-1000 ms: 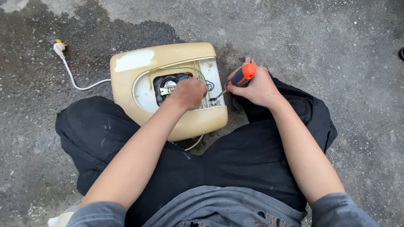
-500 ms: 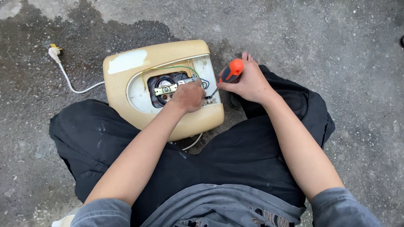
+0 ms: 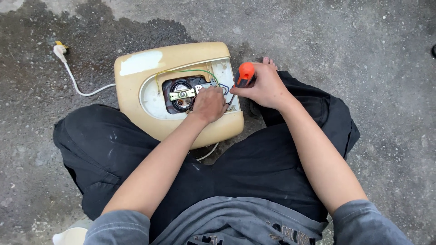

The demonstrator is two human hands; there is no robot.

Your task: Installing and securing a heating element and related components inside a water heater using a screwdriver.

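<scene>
Right hand (image 3: 265, 86) clenched around screwdriver (image 3: 243, 77)

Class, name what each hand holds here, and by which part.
Right hand grips the screwdriver by its orange handle. Left hand rests inside the opened beige appliance; whether it grips anything cannot be told.

A single camera sits on the person's head and looks steeply down, nearly straight at the ground in front of the crossed legs. It is close: both forearms run up from the bottom edge, and the left hand (image 3: 209, 103) and right hand (image 3: 265, 86) sit just above the middle. Beyond the fingertips lies the cream casing (image 3: 179, 93), with grey concrete (image 3: 363, 41) filling the far edge. There is no second view to share any part of the scene.
</scene>
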